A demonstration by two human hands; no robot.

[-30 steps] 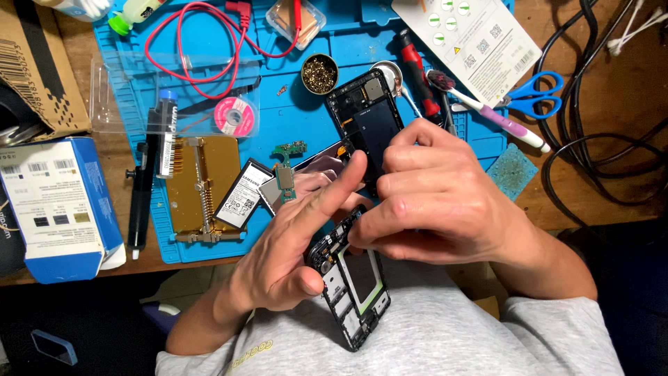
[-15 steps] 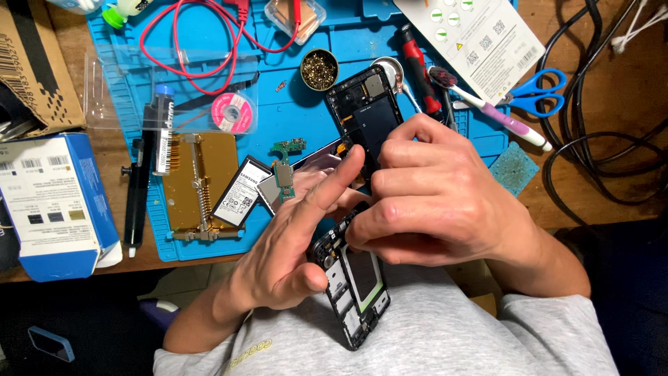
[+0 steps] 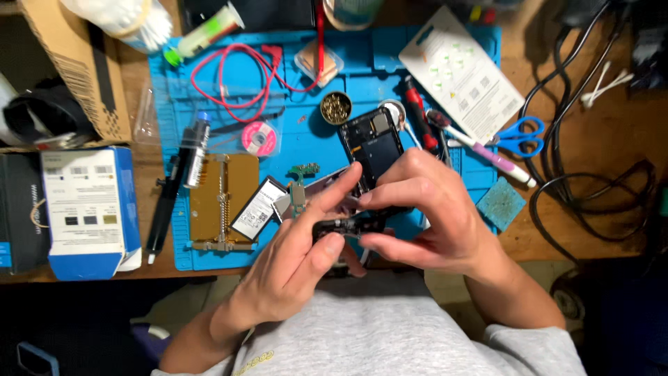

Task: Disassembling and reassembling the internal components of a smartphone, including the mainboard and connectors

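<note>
Since half a second back, the opened phone frame [image 3: 344, 227] no longer hangs long and upright below the hands toward the lap; only a short dark strip of it shows now between the fingers, lower centre of frame, just under the edge of the blue mat [image 3: 306, 139]. Both hands have also risen slightly in the frame.

Left hand [image 3: 292, 268]: index and middle fingers laid out straight over the top of the frame, thumb tucked under its near edge, pinching it. Right hand [image 3: 428, 219]: fingers curled over the far end, thumb below, pressed on the same frame.

Handling, as a judgement: light, thin and stiff, but fragile, with bare boards and flex parts inside. Grip by the outer side rails, not the open middle; the edges are probably slick.

Orientation: the visible strip runs roughly left-right across the frame, so the long axis looks near horizontal or tipped toward the camera; can't tell which end points where, the hands cover both.

Nearby: a second black phone back housing [image 3: 372, 143] lies flat on the mat above the right hand, and a loose battery [image 3: 257, 209] sits left of the left fingers.
</note>
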